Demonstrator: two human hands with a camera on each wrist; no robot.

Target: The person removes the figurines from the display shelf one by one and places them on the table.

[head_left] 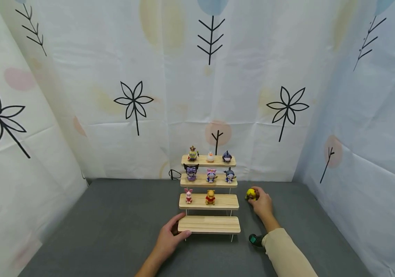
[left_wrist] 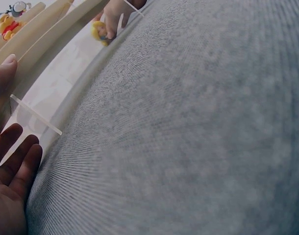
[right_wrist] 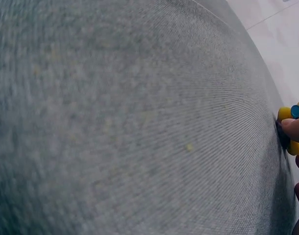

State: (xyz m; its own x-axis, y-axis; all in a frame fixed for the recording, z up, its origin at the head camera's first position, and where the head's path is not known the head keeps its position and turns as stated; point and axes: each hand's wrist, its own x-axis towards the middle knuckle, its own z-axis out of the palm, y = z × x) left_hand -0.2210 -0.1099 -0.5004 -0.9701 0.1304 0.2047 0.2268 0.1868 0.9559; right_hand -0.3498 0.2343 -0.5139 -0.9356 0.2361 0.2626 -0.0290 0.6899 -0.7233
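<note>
A wooden tiered display stand (head_left: 209, 225) stands on the grey table, small figurines lined up on its upper tiers. My left hand (head_left: 169, 235) holds the left end of its lowest tier, thumb at the front edge and a finger at the back corner. In the left wrist view the thumb (left_wrist: 3, 76) lies against the board and the other fingers spread below it. Right of the stand, my right hand (head_left: 262, 204) pinches a small yellow figurine (head_left: 251, 194) between thumb and fingers. The right wrist view shows that figurine (right_wrist: 284, 113) low over the cloth, partly covered by the fingers.
A Pooh figurine (head_left: 210, 197) and a pink piglet figurine (head_left: 188, 196) stand on the second tier from the bottom. Several more fill the two tiers above. A dark object with a green patch (head_left: 254, 239) lies by the right sleeve. Patterned white curtains (head_left: 169, 77) surround the table.
</note>
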